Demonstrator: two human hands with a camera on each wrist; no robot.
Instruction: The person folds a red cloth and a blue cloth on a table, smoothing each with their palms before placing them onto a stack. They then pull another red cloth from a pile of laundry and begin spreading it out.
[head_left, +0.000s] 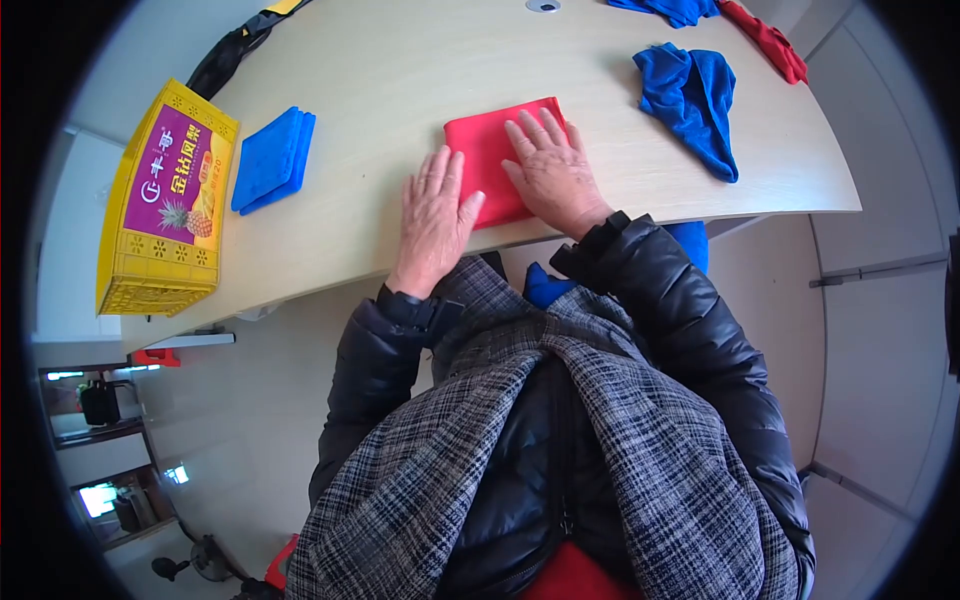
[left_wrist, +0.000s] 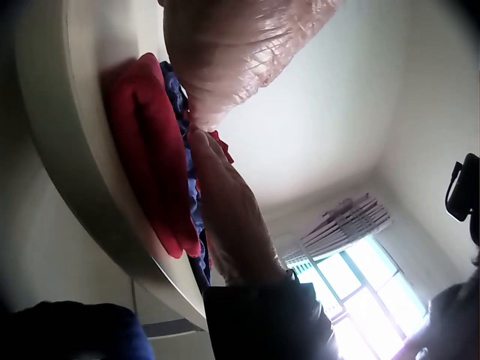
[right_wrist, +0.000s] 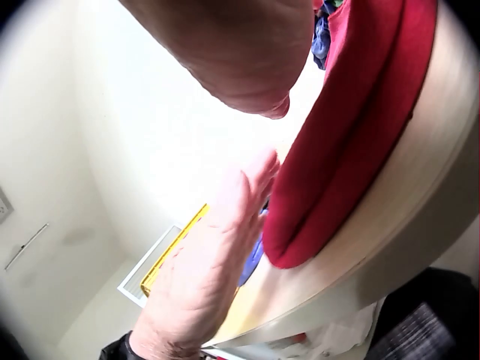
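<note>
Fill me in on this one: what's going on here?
A person at a table has both hands at a folded red cloth near the front edge. The right hand is spread over its right side, and the left hand is at its left edge, fingers extended; neither grips it. A folded blue cloth lies to the left, beside a yellow box. To the right lies a crumpled blue cloth, not folded.

Bright in head view, soft light over tabletop [head_left: 370, 130], fisheye bowing its edge, corners black; left wrist dimmer, window [left_wrist: 365, 296] flaring white, sleeve [left_wrist: 259, 322] lost in dark; right wrist, wall [right_wrist: 202, 139] washed out, red cloth [right_wrist: 315, 165] shadowed along its fold
</note>
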